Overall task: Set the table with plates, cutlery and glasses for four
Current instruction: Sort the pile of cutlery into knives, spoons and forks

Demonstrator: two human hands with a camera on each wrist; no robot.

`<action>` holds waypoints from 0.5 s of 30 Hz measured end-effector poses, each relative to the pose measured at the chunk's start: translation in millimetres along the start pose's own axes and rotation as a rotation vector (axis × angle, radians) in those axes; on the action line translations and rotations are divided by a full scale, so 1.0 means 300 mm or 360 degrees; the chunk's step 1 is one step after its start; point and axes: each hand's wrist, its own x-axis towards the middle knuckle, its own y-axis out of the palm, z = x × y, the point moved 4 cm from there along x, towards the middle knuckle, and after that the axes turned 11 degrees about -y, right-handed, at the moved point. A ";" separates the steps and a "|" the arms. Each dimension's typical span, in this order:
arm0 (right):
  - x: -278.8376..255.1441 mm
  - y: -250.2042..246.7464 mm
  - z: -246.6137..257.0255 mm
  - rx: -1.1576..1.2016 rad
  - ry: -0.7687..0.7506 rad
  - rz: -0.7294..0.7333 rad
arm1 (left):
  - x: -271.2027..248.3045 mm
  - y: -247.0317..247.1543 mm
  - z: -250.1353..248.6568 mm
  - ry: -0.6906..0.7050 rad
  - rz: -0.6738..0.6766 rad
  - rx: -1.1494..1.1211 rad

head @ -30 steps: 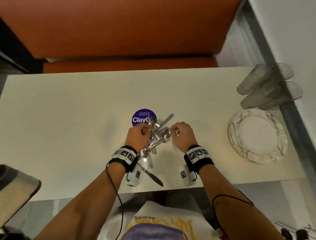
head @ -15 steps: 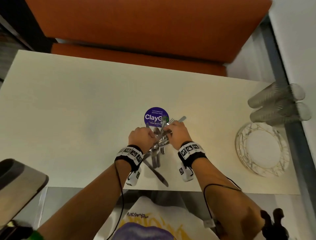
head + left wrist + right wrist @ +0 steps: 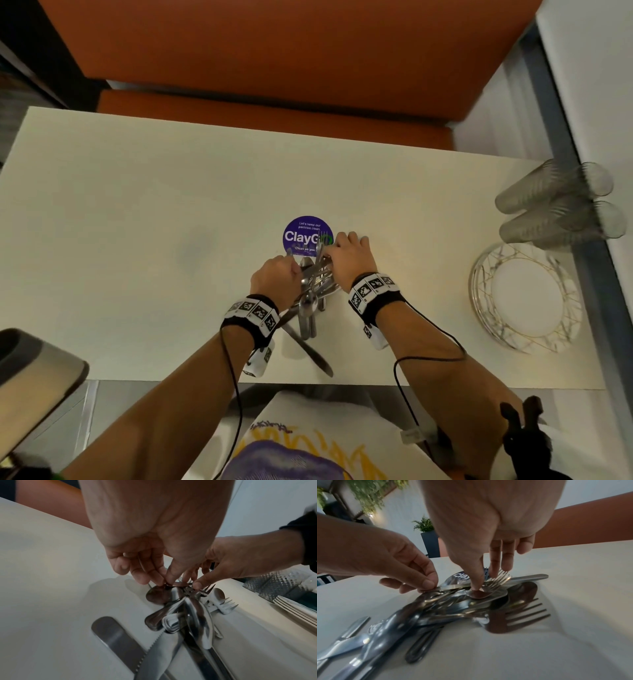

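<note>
A heap of steel cutlery (image 3: 313,291) lies mid-table on the white table (image 3: 137,240), with forks, spoons and knives crossed over each other. One knife (image 3: 308,349) pokes out toward the near edge. My left hand (image 3: 274,277) sits at the heap's left side, and its thumb and forefinger (image 3: 428,584) pinch the end of a flat knife-like piece. My right hand (image 3: 349,250) reaches over the heap's far side; its thumb (image 3: 476,586) and fingers pinch a fork (image 3: 500,578). Stacked plates (image 3: 527,301) and ribbed glasses (image 3: 555,205) stand at the right.
A round purple sticker (image 3: 301,233) is on the table just beyond the heap. An orange bench (image 3: 274,51) runs along the far side. A grey object (image 3: 34,370) sits off the near left corner and a dark object (image 3: 524,431) at the lower right.
Both hands have lowered onto the heap and closed in on it. The right hand has reached further across toward the sticker. The view has shifted; the plates and glasses have stayed put.
</note>
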 end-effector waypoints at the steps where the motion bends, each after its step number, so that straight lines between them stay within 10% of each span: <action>1: 0.004 0.000 -0.005 -0.0009 -0.0001 0.0025 | 0.002 0.002 0.005 -0.0004 -0.0002 -0.0003; 15: 0.013 -0.115 -0.051 0.0243 -0.0081 -0.0274 | 0.009 -0.128 -0.013 0.0251 -0.0259 -0.0585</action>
